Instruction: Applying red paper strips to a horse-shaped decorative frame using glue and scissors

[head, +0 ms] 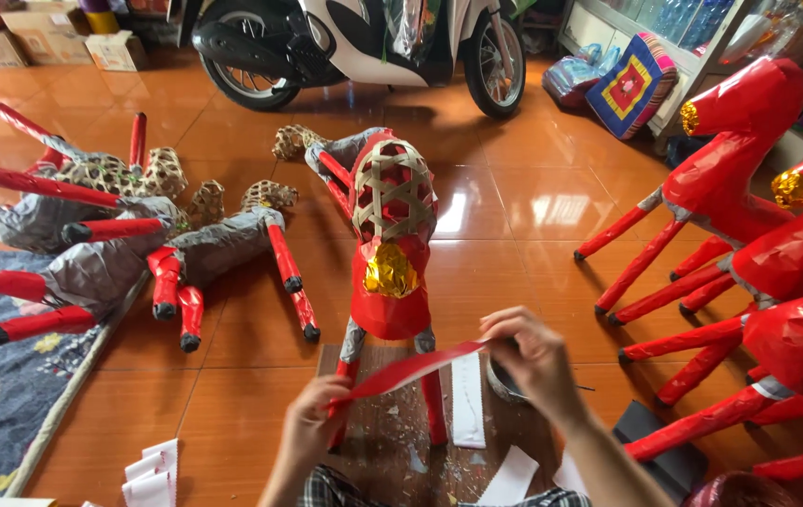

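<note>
A scooter (364,42) stands at the far end of the glossy orange tiled floor (514,207). Finished red paper horses (749,235) crowd the right edge; unfinished grey ones (110,235) lie tumbled on the left, leaving open tiles between. In the middle a half-covered horse figure (390,244), its bamboo weave showing, stands on a board (392,441). The left hand (312,418) and right hand (533,357) each pinch one end of a red paper strip (411,368), stretched just before the figure's legs.
</note>
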